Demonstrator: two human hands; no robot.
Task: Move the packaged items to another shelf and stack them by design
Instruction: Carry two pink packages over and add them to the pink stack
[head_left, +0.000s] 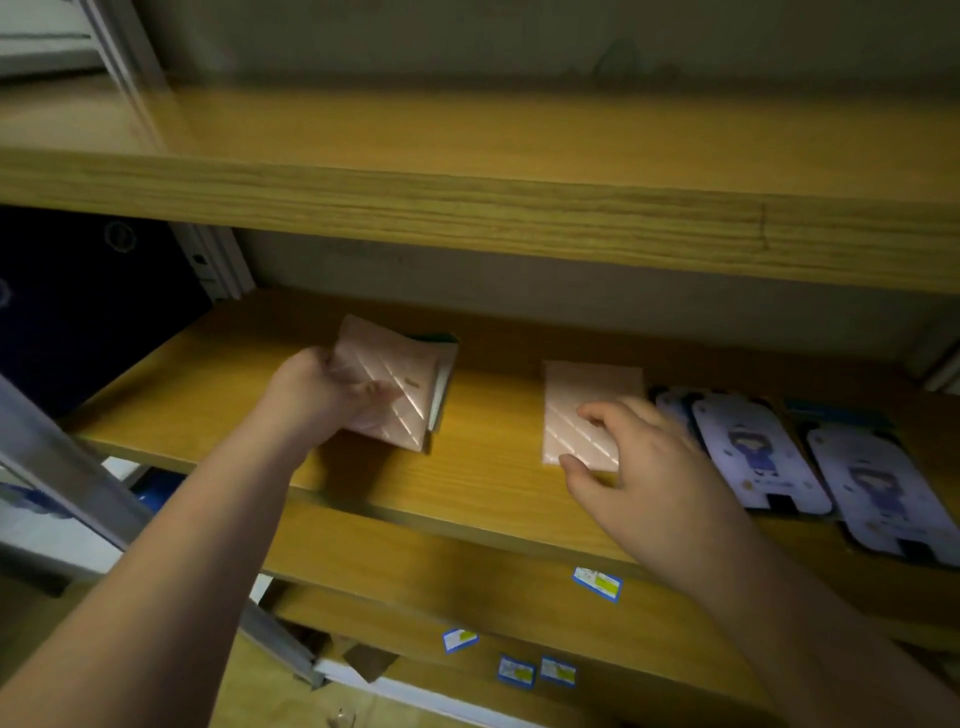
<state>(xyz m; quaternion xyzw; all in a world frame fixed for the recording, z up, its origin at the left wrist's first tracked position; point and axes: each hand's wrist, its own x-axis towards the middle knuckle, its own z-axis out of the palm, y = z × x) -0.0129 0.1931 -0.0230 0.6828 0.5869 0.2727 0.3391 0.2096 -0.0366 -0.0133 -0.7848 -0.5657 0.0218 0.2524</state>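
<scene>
Head view: left hand fingers clamped on fanned pink glossy packets, liable to slip; right hand fingers spread, pressing flat pink packet.

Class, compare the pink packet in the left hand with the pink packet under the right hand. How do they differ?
The left hand grips its pink bundle tilted off the shelf, several packets together; the single pink packet lies flat, the right hand touching it. Both show diagonal line designs.
</scene>
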